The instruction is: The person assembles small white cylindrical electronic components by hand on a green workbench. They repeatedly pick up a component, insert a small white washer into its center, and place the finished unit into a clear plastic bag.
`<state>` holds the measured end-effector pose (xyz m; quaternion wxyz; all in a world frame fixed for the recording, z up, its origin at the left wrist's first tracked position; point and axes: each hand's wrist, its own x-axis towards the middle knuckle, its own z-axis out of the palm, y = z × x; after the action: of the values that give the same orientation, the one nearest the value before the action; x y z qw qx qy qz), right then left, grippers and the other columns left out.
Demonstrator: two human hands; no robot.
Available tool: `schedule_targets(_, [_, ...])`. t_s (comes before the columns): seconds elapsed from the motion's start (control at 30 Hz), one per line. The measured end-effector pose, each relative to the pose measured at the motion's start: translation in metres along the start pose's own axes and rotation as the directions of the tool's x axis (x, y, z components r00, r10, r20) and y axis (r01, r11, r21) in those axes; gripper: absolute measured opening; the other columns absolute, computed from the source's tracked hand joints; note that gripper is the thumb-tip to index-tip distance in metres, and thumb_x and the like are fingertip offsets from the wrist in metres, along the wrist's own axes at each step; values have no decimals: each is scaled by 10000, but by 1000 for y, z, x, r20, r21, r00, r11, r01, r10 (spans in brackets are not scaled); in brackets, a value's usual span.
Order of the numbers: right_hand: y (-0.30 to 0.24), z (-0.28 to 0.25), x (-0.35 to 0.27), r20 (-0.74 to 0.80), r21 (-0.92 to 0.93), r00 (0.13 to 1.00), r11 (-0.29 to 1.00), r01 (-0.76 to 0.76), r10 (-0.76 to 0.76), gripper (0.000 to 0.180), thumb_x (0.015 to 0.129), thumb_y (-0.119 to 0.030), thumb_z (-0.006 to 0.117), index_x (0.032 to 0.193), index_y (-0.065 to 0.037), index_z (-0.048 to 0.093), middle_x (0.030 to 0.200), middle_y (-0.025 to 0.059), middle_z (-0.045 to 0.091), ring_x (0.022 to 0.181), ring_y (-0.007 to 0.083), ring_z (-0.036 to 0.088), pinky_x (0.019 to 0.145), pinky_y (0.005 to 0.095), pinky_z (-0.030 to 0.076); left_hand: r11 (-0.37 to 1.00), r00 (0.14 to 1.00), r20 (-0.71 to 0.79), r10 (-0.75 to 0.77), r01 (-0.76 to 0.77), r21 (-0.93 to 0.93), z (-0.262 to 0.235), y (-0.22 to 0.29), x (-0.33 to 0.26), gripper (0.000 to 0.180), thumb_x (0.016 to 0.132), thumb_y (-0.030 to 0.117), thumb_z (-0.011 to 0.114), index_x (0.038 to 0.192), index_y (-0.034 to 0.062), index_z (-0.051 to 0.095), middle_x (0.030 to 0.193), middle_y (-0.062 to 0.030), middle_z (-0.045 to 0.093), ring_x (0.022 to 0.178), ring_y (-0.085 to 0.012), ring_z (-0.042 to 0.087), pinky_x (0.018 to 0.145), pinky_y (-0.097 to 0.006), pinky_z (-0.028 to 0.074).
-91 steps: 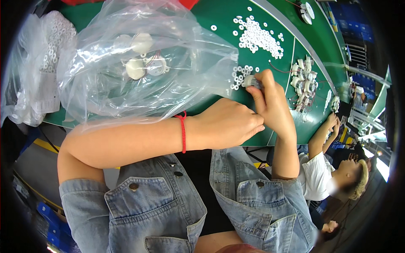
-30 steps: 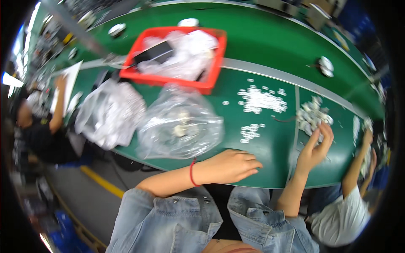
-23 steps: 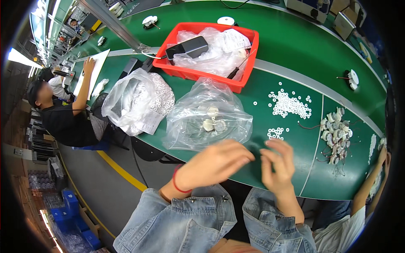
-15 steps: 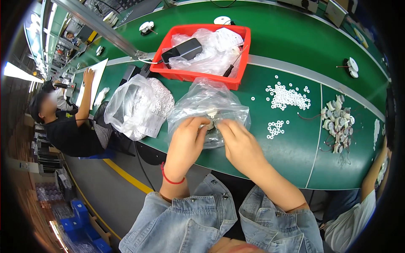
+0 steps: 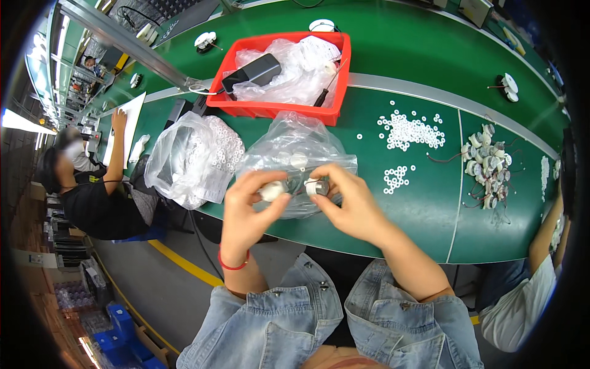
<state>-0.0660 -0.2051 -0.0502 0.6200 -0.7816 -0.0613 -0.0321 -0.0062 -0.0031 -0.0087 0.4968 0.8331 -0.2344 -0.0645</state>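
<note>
Both my hands are over a clear plastic bag (image 5: 294, 134) at the near edge of the green table. My left hand (image 5: 241, 206) pinches a small white part (image 5: 272, 190), blurred, between thumb and fingers. In my right hand (image 5: 353, 206) is a small round motor (image 5: 316, 187), silver with a white piece on it, gripped by thumb and forefinger. A short gap separates the two parts. Another pale round piece (image 5: 298, 160) shows at the bag, just beyond my fingers.
Behind the bag stands a red bin (image 5: 273, 112) with plastic wrap, a black adapter and a screwdriver. To the left is a bag of white rings (image 5: 206, 157). Loose white rings (image 5: 413, 132) and a pile of small motors (image 5: 488, 163) lie right. A co-worker (image 5: 92, 203) sits left.
My hands were close together low over the bag; now they have drawn apart. The white part and the motor, largely hidden before, show between my fingers. The whole view has shifted slightly.
</note>
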Motion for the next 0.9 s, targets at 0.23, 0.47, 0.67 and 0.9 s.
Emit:
schedule_targets(0.23, [-1,-51,-20,85,932,977,363,-8,-197,406,953,-202,613,1257,28,475,1000,194,626,764,208,656,649,308,549,970,943,-332,6,-85,-226,-7,0,15,312,927,87,575,1197,-65,613,1004,-77,594,882,-170,646,866,-341,550])
schedule_targets(0.47, [23,-118,-98,-88,895,995,435,97,-41,698,979,-581,408,1123,92,526,683,110,564,422,164,480,412,265,385,817,937,31,347,-286,-501,2,25,7,230,725,-64,514,903,-73,660,849,-149,542,632,-177,581,606,-288,565])
schedule_targets(0.67, [3,-132,-141,-343,220,934,975,-20,97,603,990,-525,461,958,58,611,868,74,586,801,156,546,742,266,417,654,255,668,699,149,-741,37,52,35,163,732,-15,595,872,8,674,909,-131,638,731,-228,619,606,-308,483])
schedule_targets(0.9, [12,-113,-127,-344,475,926,879,29,156,430,1053,-361,408,1103,34,569,946,101,619,874,179,605,812,304,473,949,512,800,314,-169,-264,128,58,33,268,881,162,691,1070,17,568,801,-78,640,611,-217,623,561,-341,478])
